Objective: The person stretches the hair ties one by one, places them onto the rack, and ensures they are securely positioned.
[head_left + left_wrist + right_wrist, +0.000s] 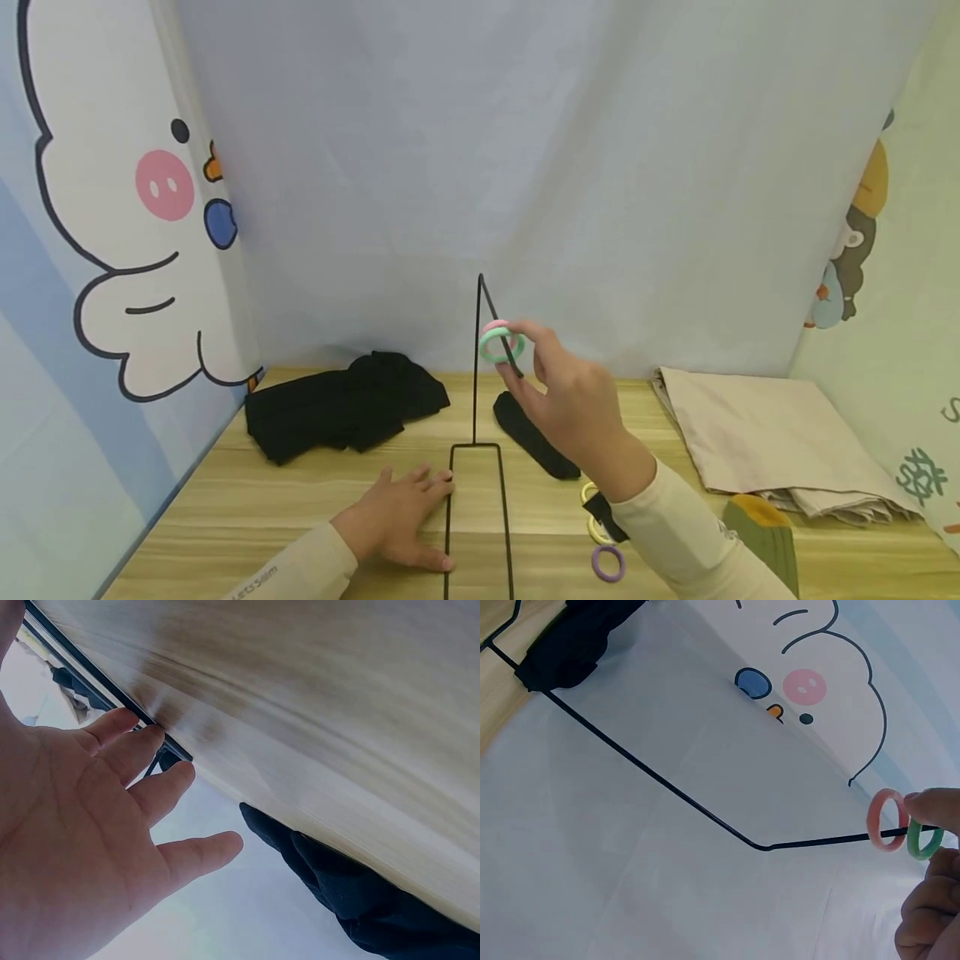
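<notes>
A thin black wire stand (476, 383) rises from a rectangular wire base (503, 508) on the wooden table, and its top arm slopes toward me. My right hand (581, 404) pinches a mint green ring (484, 346) between thumb and index finger, with the arm's free end passing through the ring. Farther up the same arm hangs a pink ring (874, 817), just beyond the green one. My left hand (401, 517) lies spread on the table, fingertips and thumb at the left wire of the base. In the left wrist view its palm (82, 825) shows with fingers extended.
Black cloth (337, 408) lies back left, and a narrow black piece (536, 437) right of the stand. Yellow rings (597, 531) and a purple ring (608, 563) lie near my right forearm. Folded beige cloth (765, 433) and an olive item (761, 537) are at the right.
</notes>
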### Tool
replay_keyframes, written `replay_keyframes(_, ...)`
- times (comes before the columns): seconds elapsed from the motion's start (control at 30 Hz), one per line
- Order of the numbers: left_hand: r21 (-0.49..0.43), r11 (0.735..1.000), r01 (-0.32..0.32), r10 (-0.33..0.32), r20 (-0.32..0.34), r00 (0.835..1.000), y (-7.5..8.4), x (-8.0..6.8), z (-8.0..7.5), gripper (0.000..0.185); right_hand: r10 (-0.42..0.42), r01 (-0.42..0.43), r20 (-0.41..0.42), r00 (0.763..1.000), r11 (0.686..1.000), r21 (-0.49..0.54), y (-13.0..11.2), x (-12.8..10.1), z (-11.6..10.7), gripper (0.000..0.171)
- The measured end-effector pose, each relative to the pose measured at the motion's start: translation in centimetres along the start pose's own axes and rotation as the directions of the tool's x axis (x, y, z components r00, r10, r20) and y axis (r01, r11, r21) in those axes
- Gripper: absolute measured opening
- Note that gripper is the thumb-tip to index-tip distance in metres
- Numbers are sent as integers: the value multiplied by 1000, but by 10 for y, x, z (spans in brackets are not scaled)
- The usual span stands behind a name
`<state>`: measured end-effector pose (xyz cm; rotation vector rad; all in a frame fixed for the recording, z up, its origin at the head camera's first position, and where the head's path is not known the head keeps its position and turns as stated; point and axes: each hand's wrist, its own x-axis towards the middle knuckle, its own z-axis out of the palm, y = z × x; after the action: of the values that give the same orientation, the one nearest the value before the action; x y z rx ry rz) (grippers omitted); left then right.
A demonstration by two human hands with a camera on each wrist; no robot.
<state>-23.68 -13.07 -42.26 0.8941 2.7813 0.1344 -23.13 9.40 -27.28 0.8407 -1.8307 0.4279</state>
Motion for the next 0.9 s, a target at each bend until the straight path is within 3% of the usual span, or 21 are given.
replay_keyframes(0.13,7,1000,-4,4,-6,1000,0,0,0,96,63,-62,27,998,997,-54,6,-8,1,52)
replay_keyframes(0.37,19,1000,-8,8,1,1000,-1,1,1,97,153,-149,105,983,988,-45,19,-32,-3,52)
replay_keyframes(0.53,11,1000,-12,12,-2,1000,-1,1,1,97,212,-202,171,962,976,-77,29,-52,-5,52)
replay_keyframes(0.63,12,1000,-14,14,-10,1000,-1,1,1,97,261,-248,248,933,965,-82,37,-65,-6,50)
replay_keyframes(0.7,17,1000,-15,15,-15,1000,-1,1,1,97,315,-306,331,890,949,-79,43,-74,-7,50)
replay_keyframes(0.73,19,1000,-15,15,-15,1000,-1,1,1,97,352,-348,383,854,934,-81,46,-79,-8,50)
replay_keyframes(0.8,26,1000,-14,14,-13,1000,-1,2,1,98,432,-451,500,751,888,-90,52,-89,-9,49)
replay_keyframes(0.9,30,999,-10,10,-4,1000,-1,3,1,98,511,-583,648,565,803,-125,60,-103,-9,49)
